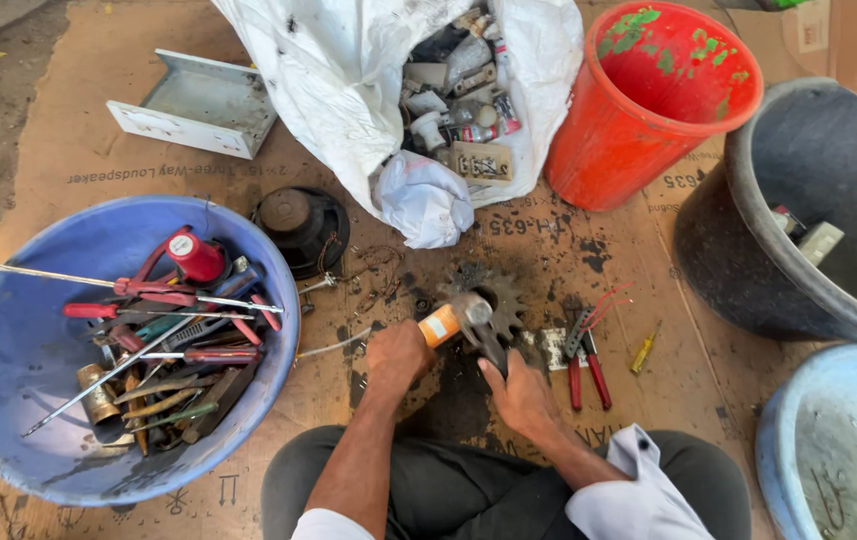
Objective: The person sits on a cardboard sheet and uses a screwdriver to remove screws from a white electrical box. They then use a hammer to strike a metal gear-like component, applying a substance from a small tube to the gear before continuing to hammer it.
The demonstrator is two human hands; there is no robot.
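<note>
I see my left hand at the lower centre of the frame, clenched around the orange handle of a hammer whose metal head sits just above. My right hand lies a little lower and to the right, fingers closed on a dark metal piece that runs up to a rusty toothed gear lying flat on the cardboard. The hammer head is at the gear's left edge; I cannot tell whether it touches.

At the top centre a white sack gapes open, packed with small grey and white parts and tubes with red and white labels; a tan rectangular tag with dark print lies at its mouth. A white metal bracket rests at the upper left. A red bucket flecked with green paint stands at the upper right, a dark tub at the right edge, a pale blue tub in the lower right corner. At the left a blue basin holds screwdrivers, pliers and a red-handled tool. A round black speaker part sits above it. Red-handled pliers and a small yellow screwdriver lie to the right of the gear.

Everything rests on flattened brown cardboard, oil-stained, with dark printed lettering, spread over bare dusty ground at the upper left.
</note>
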